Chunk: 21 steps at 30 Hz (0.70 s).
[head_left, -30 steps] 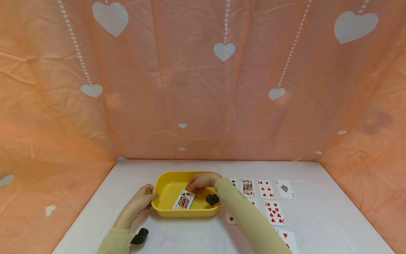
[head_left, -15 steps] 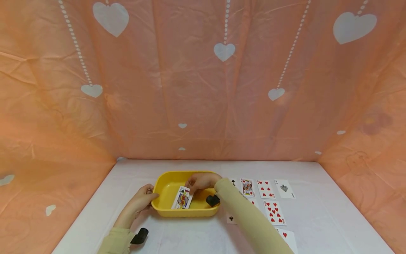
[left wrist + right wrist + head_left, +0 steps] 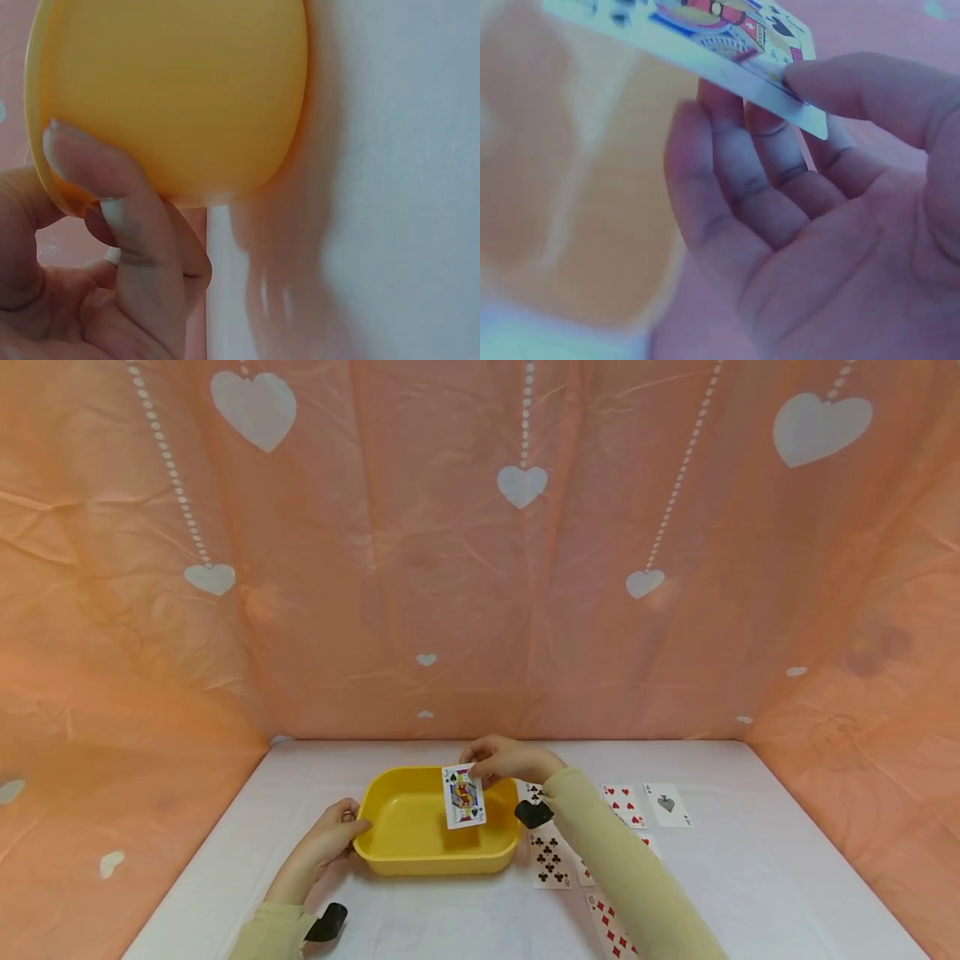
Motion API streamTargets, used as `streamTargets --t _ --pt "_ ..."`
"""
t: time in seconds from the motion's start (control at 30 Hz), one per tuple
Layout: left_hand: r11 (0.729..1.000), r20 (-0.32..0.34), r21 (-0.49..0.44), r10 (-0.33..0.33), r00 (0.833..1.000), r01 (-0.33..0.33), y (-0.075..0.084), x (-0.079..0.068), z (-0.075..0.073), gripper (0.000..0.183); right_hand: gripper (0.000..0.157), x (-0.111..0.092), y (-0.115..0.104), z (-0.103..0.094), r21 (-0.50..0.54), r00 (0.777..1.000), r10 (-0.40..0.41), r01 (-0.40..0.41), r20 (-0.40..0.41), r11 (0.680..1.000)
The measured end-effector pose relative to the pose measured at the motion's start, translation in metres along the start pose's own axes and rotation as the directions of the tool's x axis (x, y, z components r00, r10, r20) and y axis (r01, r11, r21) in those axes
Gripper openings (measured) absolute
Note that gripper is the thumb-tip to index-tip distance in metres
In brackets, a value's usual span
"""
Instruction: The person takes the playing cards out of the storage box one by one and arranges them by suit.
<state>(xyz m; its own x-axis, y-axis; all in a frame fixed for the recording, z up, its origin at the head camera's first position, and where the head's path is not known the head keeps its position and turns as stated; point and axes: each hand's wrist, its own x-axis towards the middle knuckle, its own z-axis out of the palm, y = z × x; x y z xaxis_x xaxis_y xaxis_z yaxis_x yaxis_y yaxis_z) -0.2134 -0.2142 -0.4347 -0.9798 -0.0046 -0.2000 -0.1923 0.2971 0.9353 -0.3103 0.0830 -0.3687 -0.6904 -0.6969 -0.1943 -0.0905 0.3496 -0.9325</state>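
Note:
A jack of spades playing card (image 3: 465, 797) is pinched by my right hand (image 3: 513, 760) above the right half of a yellow plastic tray (image 3: 435, 866). In the right wrist view the thumb (image 3: 870, 90) presses on the face of the card (image 3: 735, 45), and the fingertips support it from behind. My left hand (image 3: 330, 835) grips the tray's left end. Seen from the left wrist, thumb and fingers close over the rim of the tray (image 3: 187, 97).
Right of the tray, playing cards lie face up in rows, among them a clubs card (image 3: 550, 860), a six of hearts (image 3: 623, 807), an ace of spades (image 3: 667, 805) and a diamonds card (image 3: 609, 931). The right sleeve (image 3: 622, 868) covers several. An orange curtain (image 3: 480, 610) hangs behind the white table (image 3: 420, 918).
My right hand has lifted the jack of spades off the tray's bottom and moved it up and to the right. The left hand keeps its grip on the tray.

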Motion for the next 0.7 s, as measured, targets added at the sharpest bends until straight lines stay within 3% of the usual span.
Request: streamTargets --t 0.27,0.47,0.7 --pt "1.0 0.006 0.021 0.006 1.0 -0.006 -0.002 0.002 0.0 0.012 0.018 -0.065 0.01 -0.048 0.031 0.993 -0.069 0.072 -0.096 0.997" --pt "0.999 -0.002 0.047 -0.01 1.0 0.011 0.0 0.001 0.001 0.013 0.02 -0.124 0.037 -0.074 -0.012 0.983 -0.03 0.029 -0.181 1.0" --pt "0.999 0.006 0.045 -0.003 1.0 0.003 0.0 0.001 0.002 0.012 0.022 -0.187 0.081 -0.093 0.027 0.977 0.021 -0.016 -0.214 1.0"
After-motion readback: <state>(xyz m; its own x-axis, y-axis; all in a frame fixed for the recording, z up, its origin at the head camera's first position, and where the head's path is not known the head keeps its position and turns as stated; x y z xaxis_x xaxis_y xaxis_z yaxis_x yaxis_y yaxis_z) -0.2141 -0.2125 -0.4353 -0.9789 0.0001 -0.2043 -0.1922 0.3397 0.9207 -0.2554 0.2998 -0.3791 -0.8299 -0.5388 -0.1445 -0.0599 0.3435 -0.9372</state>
